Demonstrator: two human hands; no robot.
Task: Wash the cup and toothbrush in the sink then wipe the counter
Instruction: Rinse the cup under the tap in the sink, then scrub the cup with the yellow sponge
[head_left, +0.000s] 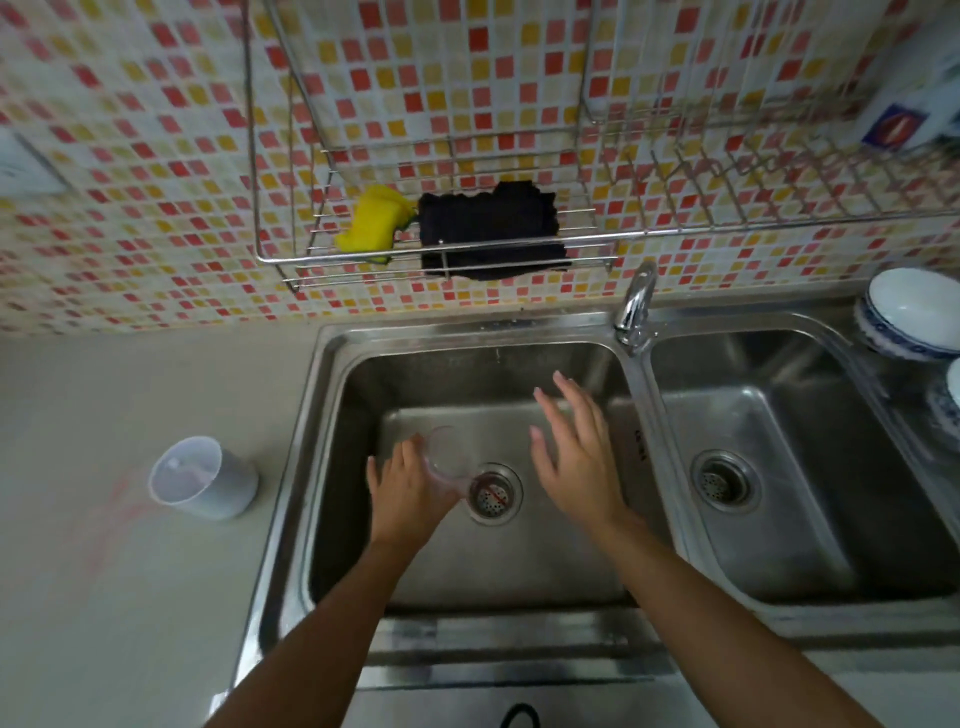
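Hands low over sink (332, 395), seen from above.
Noted left hand (410, 488) curled round tipped clear cup (447, 457) beside drain (493, 493); right hand (576, 457) hovering apart, fingers straight, spread, holding nothing. Counted two cups, grey cup (202, 478) standing on counter (104, 571); two basins (779, 519), one faucet (636, 306), one sponge (371, 226), one cloth (491, 228), two bowls (914, 312).

The person's left grip (405, 488) and right grip (576, 457) were bare hands with slender fingers. The left forearm (332, 613) and right forearm (717, 603) were bare as well, uncovered along all their visible length down to the lower edge of view. The right grip's fingertips were blurred, so its nails could not be made out.
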